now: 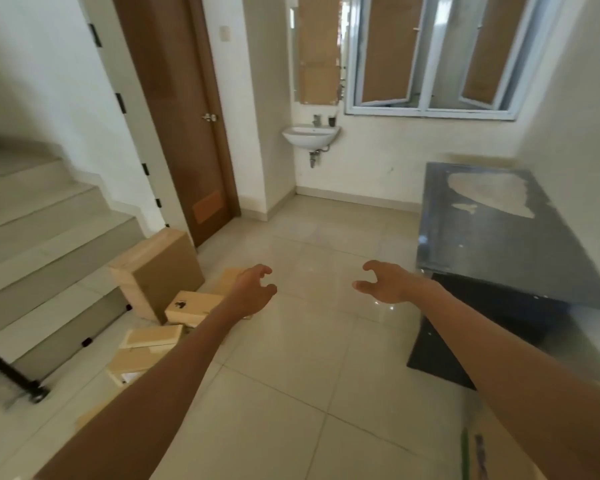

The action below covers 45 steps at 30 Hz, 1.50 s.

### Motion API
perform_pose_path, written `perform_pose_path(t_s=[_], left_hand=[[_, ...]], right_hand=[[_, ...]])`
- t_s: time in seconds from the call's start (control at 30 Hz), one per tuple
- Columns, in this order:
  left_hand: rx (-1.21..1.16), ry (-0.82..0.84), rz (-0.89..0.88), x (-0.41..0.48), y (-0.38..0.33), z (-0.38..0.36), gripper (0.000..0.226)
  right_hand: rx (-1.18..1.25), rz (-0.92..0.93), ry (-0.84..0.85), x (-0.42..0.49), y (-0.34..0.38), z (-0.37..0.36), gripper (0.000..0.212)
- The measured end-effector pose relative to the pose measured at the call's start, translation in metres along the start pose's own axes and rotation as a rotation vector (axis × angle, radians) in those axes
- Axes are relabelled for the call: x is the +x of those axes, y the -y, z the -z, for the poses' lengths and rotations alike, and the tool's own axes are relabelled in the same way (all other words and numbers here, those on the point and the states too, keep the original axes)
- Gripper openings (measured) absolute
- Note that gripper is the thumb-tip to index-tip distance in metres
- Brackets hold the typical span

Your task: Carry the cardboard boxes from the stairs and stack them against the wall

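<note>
Both hands empty, left hand (255, 289) and right hand (383, 282) spread and curled mid-air over the floor; cardboard boxes (160, 268) lie scattered at the stairs (42, 237) foot, none visibly stacked, so hauling looks mostly undone.

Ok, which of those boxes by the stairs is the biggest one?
The large brown box leaning against the bottom steps of the stairs, next to the wooden door. The other boxes are small, flat and pale, scattered on the floor in front of it.

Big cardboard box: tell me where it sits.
The big cardboard box stands on the floor, left of view, at the foot of the stairs, below the brown door.
</note>
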<state>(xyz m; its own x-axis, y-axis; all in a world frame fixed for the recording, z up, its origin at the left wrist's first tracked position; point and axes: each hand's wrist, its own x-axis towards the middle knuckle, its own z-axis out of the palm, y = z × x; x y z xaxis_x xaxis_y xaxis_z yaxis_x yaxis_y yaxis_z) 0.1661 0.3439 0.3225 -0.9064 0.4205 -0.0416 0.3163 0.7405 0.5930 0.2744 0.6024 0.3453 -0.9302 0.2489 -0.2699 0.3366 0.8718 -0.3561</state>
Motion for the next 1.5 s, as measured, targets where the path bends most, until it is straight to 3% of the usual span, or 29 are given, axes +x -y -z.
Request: perform_pose_path(t_s=[0.4,0.9,1.13,1.5], left_hand=[[0.015,-0.208,0.338,0.075,0.081,0.069,0.05],[0.037,-0.493,0.684,0.102,0.142,0.147,0.053],[-0.024,-0.582,0.735,0.137,0.21,0.204,0.053],[0.018,-0.619,0.672,0.23,0.274,0.308,0.052]], right_hand=[[-0.075,0.295,0.079,0.199,0.077,0.041,0.071],[-0.067,0.692,0.207,0.35,0.243,0.051,0.073],[-0.132,0.846,0.198,0.415,0.338,0.038,0.077],[-0.116,0.92,0.163,0.516,0.465,0.065,0.076]])
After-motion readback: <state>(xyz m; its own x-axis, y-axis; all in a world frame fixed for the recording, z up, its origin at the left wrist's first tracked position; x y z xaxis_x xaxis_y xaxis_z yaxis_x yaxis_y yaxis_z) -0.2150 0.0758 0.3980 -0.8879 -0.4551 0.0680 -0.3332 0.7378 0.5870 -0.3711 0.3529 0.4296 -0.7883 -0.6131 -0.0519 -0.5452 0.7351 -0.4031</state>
